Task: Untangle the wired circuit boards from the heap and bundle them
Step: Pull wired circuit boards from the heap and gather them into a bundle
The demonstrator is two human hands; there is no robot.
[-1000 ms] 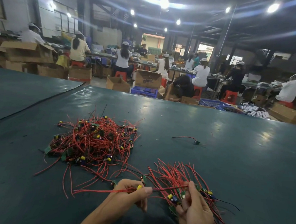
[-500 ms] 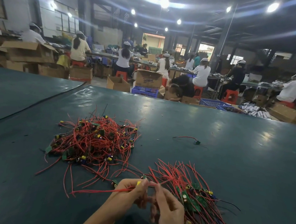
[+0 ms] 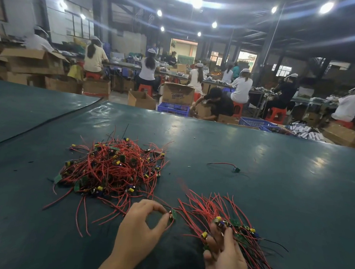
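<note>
From my remote seat I watched the left hand [image 3: 139,232] low in the middle of the view. Its thumb and forefinger were pinching a small green circuit board [image 3: 173,215], and the other fingers arched loosely above it. Thin leads ran off that board, but I could not tell where they ended.

The tangled heap of red-wired circuit boards with yellow and blue parts [image 3: 111,167] lay on the dark green table [image 3: 283,200], ahead of the left hand and off to its left. Stray red wire ends trailed from the heap to just beside that hand.

The right hand [image 3: 225,259] sat at the lower right. Its fingers were curled over the near end of a bundle of gathered boards with red wires [image 3: 213,208], with the fingertips pressed in among the boards and the thumb tucked at the left side. The bundle's boards were bunched under those fingers, and its wires fanned away from me across the table. The pinched board hung between heap and bundle, just beside the bundle's nearest wires.

A single dark board with one red lead [image 3: 235,170] lay alone farther out on the table, well apart from both piles.

Beyond the table's far edge, workers in white caps [image 3: 148,69] sat on red plastic stools [image 3: 275,116] at long benches. Brown cardboard boxes [image 3: 177,93] and blue plastic crates [image 3: 173,108] stood around them.
</note>
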